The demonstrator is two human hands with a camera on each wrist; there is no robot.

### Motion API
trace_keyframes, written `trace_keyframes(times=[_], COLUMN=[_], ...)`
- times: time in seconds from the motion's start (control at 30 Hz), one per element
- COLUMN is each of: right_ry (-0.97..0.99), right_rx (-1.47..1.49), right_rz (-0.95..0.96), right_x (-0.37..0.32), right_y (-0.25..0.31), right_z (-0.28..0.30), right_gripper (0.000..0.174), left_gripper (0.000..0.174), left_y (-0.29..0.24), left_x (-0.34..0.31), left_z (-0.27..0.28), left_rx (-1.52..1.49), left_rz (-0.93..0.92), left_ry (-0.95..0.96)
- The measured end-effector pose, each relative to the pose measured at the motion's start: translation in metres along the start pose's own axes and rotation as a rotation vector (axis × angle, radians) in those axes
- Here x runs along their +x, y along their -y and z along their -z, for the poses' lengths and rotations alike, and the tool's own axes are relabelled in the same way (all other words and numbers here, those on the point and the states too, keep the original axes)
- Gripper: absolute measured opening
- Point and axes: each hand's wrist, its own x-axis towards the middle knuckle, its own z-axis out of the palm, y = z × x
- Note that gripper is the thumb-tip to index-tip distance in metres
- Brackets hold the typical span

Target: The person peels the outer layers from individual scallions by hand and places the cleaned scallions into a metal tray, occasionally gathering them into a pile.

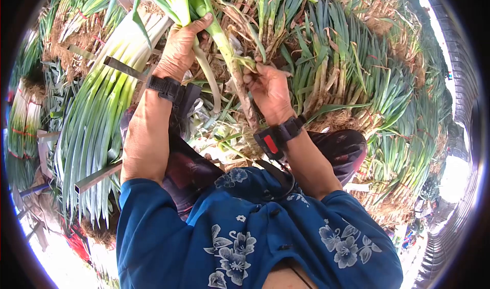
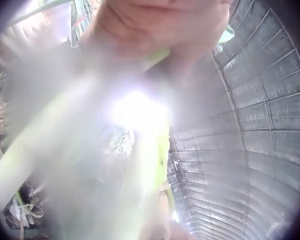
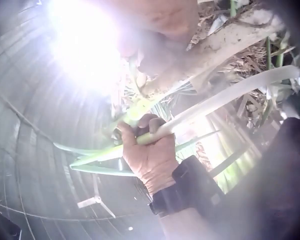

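Observation:
My left hand [image 1: 178,49] grips green onions at the upper part of their stalks. One, a clean white stalk [image 1: 206,77], hangs below the fist with its lower end bent. Beside it slants a thicker green onion [image 1: 241,92], its lower stalk brown with soil. At that stalk's middle, my right hand [image 1: 272,92] pinches a yellowish outer leaf [image 1: 246,62] that stands away from it. In the right wrist view the left fingers [image 3: 152,124] curl round the clean stalk [image 3: 215,102]. Glare and blur hide much of the left wrist view.
A heap of cleaned green onions [image 1: 102,95] lies at the left across metal bars [image 1: 97,177]. Soil-rooted bunches [image 1: 332,69] crowd the right and far side. Leaf scraps [image 1: 219,131] litter the ground between the legs. A ribbed dark cover [image 2: 255,100] curves overhead.

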Motion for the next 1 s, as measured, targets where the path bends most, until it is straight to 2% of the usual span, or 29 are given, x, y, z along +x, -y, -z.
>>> trace_keyframes(times=[0.1, 0.23, 0.33, 0.37, 0.47, 0.5, 0.53, 0.6, 0.67, 0.73, 0.77, 0.8, 0.83, 0.87, 0.9, 0.93, 1.0], right_ry=[0.007, 0.176, 0.31, 0.217, 0.296, 0.214, 0.254, 0.327, 0.296, 0.302, 0.235, 0.235, 0.318, 0.44, 0.563, 0.678, 0.577], right_rx=[-0.143, -0.022, -0.042, -0.15, -0.398, -0.546, -0.696, -0.849, -1.667, -1.816, -1.985, -2.194, -2.39, -2.377, -2.363, -2.349, -2.155], right_rz=[0.182, 0.034, -0.112, -0.098, -0.065, -0.065, -0.04, 0.046, 0.139, 0.196, -0.032, -0.364, -0.724, -0.566, -0.399, -0.23, -0.146], right_x=[0.014, 0.03, 0.04, 0.034, 0.031, 0.023, 0.014, 0.01, -0.003, -0.022, -0.026, -0.028, -0.028, -0.022, -0.017, -0.012, 0.007], right_y=[0.007, 0.017, 0.017, 0.018, 0.016, 0.011, 0.008, -0.009, -0.008, -0.01, 0.005, 0.018, 0.031, 0.031, 0.031, 0.032, 0.029], right_z=[-0.013, -0.034, -0.021, -0.032, -0.015, -0.011, 0.003, 0.049, 0.095, 0.202, 0.229, 0.251, 0.273, 0.314, 0.354, 0.393, 0.273], right_gripper=[0.015, 0.017, 0.019, 0.02, 0.02, 0.019, 0.019, 0.019, 0.021, 0.024, 0.027, 0.03, 0.032, 0.035, 0.037, 0.04, 0.034], left_gripper=[0.017, 0.018, 0.018, 0.019, 0.022, 0.023, 0.024, 0.024, 0.019, 0.018, 0.018, 0.018, 0.018, 0.018, 0.019, 0.022, 0.026], left_y=[0.002, 0.007, 0.005, 0.003, -0.008, -0.013, -0.019, -0.032, -0.032, -0.056, -0.057, -0.057, -0.061, -0.073, -0.075, -0.07, -0.061], left_x=[0.002, 0.001, 0.001, 0.002, 0.001, 0.008, 0.015, 0.017, 0.028, 0.02, 0.015, 0.003, -0.007, -0.006, 0.0, 0.005, 0.0], left_z=[0.002, -0.003, -0.001, 0.001, 0.01, 0.022, 0.035, 0.036, 0.065, 0.078, 0.083, 0.085, 0.08, 0.078, 0.081, 0.088, 0.067], left_rx=[0.013, -0.005, 0.023, 0.053, 0.092, 0.096, 0.1, 0.01, 0.029, 0.023, 0.032, 0.087, 0.152, 0.208, 0.121, 0.053, 0.059], left_rz=[-0.028, -0.031, -0.04, -0.052, -0.097, -0.116, -0.135, -0.221, -0.254, -0.375, -0.391, -0.386, -0.365, -0.392, -0.447, -0.394, -0.259], left_ry=[-0.003, -0.073, -0.103, -0.106, -0.138, -0.137, -0.137, -0.29, -0.355, -0.398, -0.35, -0.379, -0.385, -0.397, -0.395, -0.311, -0.285])
